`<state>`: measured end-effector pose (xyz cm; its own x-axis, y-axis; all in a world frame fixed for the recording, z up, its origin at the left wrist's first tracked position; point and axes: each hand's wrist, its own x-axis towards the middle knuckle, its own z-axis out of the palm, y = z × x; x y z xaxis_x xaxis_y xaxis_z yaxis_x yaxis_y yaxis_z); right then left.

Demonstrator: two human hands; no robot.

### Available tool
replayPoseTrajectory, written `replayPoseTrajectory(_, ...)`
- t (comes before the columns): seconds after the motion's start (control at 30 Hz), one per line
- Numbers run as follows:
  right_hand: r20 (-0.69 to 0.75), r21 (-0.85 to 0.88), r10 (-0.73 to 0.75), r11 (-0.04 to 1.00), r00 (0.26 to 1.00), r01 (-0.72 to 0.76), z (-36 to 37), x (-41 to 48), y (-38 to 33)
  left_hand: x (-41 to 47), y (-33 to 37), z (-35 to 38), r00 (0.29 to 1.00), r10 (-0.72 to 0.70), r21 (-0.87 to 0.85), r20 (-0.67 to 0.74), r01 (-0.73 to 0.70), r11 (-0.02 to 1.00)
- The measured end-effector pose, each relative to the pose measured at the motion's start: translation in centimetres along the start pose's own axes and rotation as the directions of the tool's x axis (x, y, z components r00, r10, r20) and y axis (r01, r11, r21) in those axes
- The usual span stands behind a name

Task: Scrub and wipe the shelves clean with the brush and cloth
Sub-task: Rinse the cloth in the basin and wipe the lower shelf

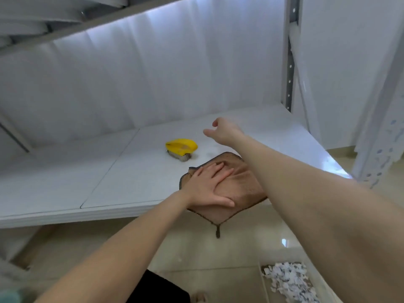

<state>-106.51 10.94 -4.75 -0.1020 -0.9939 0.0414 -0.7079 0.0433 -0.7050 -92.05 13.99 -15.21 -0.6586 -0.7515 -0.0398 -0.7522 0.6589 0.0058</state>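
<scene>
White shelving is seen from above, and its lower shelf (109, 176) carries both cleaning things. A brown cloth (247, 184) is spread at the near edge of that shelf, right of centre, with one corner and its small loop hanging over the edge. It is pressed flat by the left hand (207, 184), whose fingers are straight and spread apart on the fabric. A yellow scrubbing brush (181, 147) is set bristles down just beyond the cloth, slightly to the left, and is touched by neither hand. The right hand (223, 132) is held above the shelf, farther back and right of the brush; its fingers are loosely curled and nothing is gripped. White sheeting (153, 73) is hung behind the shelf. A clear bin of paper scraps (288, 281) is seen on the tiled floor (218, 254) at near right.
</scene>
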Motion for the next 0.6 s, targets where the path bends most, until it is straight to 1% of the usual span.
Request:
replayPoseTrajectory(0.13,0.08,0.026,-0.1,0.995,0.992,0.098,4.2,0.4,-3.6,-4.4,-5.5,-0.1,0.989,-0.149,-0.026,0.008,0.149,0.988)
replayPoseTrajectory(0.27,0.121,-0.035,-0.081,0.996,0.989,0.086,7.3,0.7,-4.6,-6.3,-9.7,-0.6,0.958,-0.284,-0.099,0.032,0.285,0.953)
replayPoseTrajectory(0.4,0.136,-0.105,-0.042,0.993,0.99,0.056,7.9,1.2,-4.7,-5.8,-9.8,-0.3,0.925,-0.381,-0.069,-0.002,0.38,0.922)
replayPoseTrajectory(0.47,0.081,-0.113,0.021,0.994,0.997,-0.012,8.8,1.6,-5.0,-4.6,-8.2,-0.2,0.928,-0.372,-0.07,-0.017,0.37,0.926)
replayPoseTrajectory(0.53,-0.03,-0.104,0.083,0.991,0.996,-0.086,9.0,2.0,-5.4,-3.0,-5.9,-0.4,0.952,-0.305,-0.073,-0.001,0.304,0.95)
replayPoseTrajectory(0.6,-0.118,-0.131,0.077,0.987,0.99,-0.092,8.8,2.5,-6.1,-2.1,-3.9,-0.5,0.972,-0.235,-0.069,0.006,0.235,0.97)
